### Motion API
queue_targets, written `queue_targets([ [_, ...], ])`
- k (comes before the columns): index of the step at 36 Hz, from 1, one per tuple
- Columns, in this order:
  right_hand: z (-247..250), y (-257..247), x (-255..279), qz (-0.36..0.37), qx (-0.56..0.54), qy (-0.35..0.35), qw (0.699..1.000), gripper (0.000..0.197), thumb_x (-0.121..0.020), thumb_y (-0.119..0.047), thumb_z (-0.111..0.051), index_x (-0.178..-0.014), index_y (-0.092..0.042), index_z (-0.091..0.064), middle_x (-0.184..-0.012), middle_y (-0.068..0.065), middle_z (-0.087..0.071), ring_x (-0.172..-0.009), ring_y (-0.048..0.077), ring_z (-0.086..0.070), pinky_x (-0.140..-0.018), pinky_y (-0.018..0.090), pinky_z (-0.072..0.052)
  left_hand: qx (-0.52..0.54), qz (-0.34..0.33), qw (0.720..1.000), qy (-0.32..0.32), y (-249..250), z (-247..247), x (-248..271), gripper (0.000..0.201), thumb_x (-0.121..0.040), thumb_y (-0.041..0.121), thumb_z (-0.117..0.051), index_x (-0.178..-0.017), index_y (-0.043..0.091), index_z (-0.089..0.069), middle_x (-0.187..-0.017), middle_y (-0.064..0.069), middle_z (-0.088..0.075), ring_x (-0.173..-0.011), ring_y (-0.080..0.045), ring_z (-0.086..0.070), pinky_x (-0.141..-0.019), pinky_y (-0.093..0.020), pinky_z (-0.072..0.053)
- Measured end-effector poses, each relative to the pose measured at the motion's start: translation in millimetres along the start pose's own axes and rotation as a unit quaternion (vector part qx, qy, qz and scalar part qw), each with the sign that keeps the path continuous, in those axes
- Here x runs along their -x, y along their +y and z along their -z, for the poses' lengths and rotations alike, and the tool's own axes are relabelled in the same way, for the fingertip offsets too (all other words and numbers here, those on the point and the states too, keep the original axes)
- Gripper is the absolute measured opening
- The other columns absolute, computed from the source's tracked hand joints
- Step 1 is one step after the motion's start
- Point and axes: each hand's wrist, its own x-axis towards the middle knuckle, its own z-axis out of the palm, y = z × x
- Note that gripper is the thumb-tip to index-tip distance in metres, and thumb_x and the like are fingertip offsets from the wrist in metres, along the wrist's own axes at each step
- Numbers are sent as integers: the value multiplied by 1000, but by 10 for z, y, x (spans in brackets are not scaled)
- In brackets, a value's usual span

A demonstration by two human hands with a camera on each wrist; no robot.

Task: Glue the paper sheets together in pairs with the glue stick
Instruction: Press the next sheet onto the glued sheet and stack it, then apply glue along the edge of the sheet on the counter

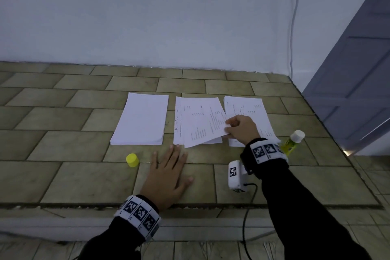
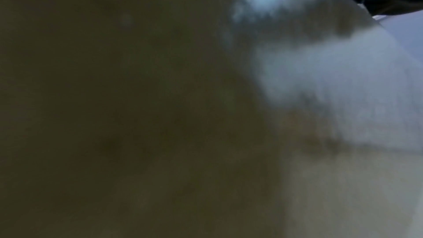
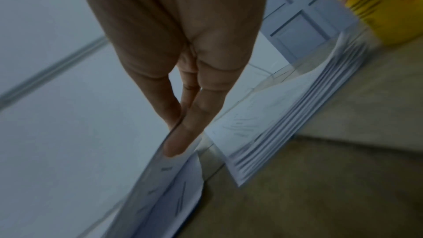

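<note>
Three lots of paper lie on the tiled surface: a blank white stack (image 1: 141, 119) at left, printed sheets (image 1: 191, 122) in the middle, a printed stack (image 1: 249, 110) at right. My right hand (image 1: 229, 127) pinches the right edge of one printed sheet (image 1: 205, 126), held skewed over the middle sheets; in the right wrist view thumb and fingers (image 3: 183, 131) clamp that sheet (image 3: 169, 187). My left hand (image 1: 168, 167) lies flat, fingers straight, on the tiles below the middle sheets. The uncapped glue stick (image 1: 292, 142) lies at right beyond my right wrist, its yellow cap (image 1: 132, 160) left of my left hand.
A white wall rises behind the papers, and a grey door (image 1: 354, 74) stands at the right. The tiled surface ends in a front edge (image 1: 190, 206) near my wrists. A black cable (image 1: 245, 228) hangs from the right wrist camera. The left wrist view is dark and blurred.
</note>
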Motion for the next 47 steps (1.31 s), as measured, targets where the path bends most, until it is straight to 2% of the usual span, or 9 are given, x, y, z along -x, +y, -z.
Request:
queue_targets([
  [5, -176, -99, -73, 21, 103, -7, 994, 20, -84, -5, -67, -104, -3, -63, -98, 7, -58, -86, 18, -57, -73, 23, -46, 1, 3, 1000, 2, 7, 4, -4, 81, -95, 70, -8, -153, 18, -29, -163, -3, -14, -151, -18, -6, -116, -54, 2],
  [18, -371, -171, -27, 57, 377, -70, 922, 25, -92, -21, -59, -113, -10, -54, -113, 10, -59, -101, 26, -59, -80, 34, -50, 6, 8, 1000, -8, 13, 28, -7, 82, -94, 72, -8, -154, 20, -26, -163, -2, -12, -151, -16, -3, -116, -55, 1],
  [22, -305, -180, 60, 88, 364, -31, 927, 25, -94, -30, -57, -113, -14, -55, -117, 9, -50, -104, 26, -55, -88, 38, -50, 15, 12, 1000, -14, 10, 35, -5, 88, -90, 76, -2, -155, 21, -21, -163, 0, -7, -151, -14, 3, -117, -54, 4],
  [28, 12, -197, 369, 204, 201, 110, 952, 12, -92, -27, -59, -99, -17, -60, -97, -2, -53, -87, 16, -56, -73, 27, -45, 102, 53, 991, -70, 36, 214, -36, 114, -66, 91, 15, -156, 27, -13, -162, 9, 8, -148, -5, 14, -116, -38, 20],
  [31, 245, -143, 510, 256, 151, 180, 938, 10, -90, -19, -63, -99, -15, -62, -97, -1, -54, -87, 16, -55, -77, 29, -46, 208, 69, 970, -108, 36, 484, -34, 109, -70, 94, -6, -153, 26, -25, -162, 9, -10, -148, -3, -5, -120, -29, 2],
  [34, 498, -60, 632, 286, 111, 265, 914, 19, -86, -15, -68, -104, -12, -63, -104, 4, -56, -95, 18, -54, -83, 26, -39, 317, 81, 941, -91, 62, 839, -15, 52, -93, 56, -49, -137, 28, -51, -140, 14, -52, -126, 5, -45, -111, -26, -37],
  [37, 716, 59, 722, 297, 79, 320, 896, 30, -83, -15, -71, -109, -6, -59, -111, 12, -57, -104, 23, -51, -91, 19, -34, 338, 86, 936, -41, 64, 1261, -36, 45, -89, 62, -49, -122, 34, -61, -115, 22, -65, -104, 10, -58, -94, -18, -47],
  [42, 958, 344, 757, 204, 25, 376, 903, 61, -76, -17, -77, -126, 3, -48, -130, 24, -47, -123, 30, -42, -105, 27, -32, 207, 149, 966, 37, -259, 1515, -289, 55, -94, 57, -43, -133, 21, -55, -126, 7, -61, -113, -12, -57, -90, -27, -42],
  [47, 979, 427, 734, -2, -109, 330, 938, 75, -79, -14, -77, -138, 2, -34, -134, 16, -44, -113, 19, -44, -92, 28, -36, 2, 281, 957, -80, -787, 1179, -708, 75, -93, 66, -39, -141, 8, -43, -144, -12, -47, -126, -31, -48, -102, -44, -41],
])
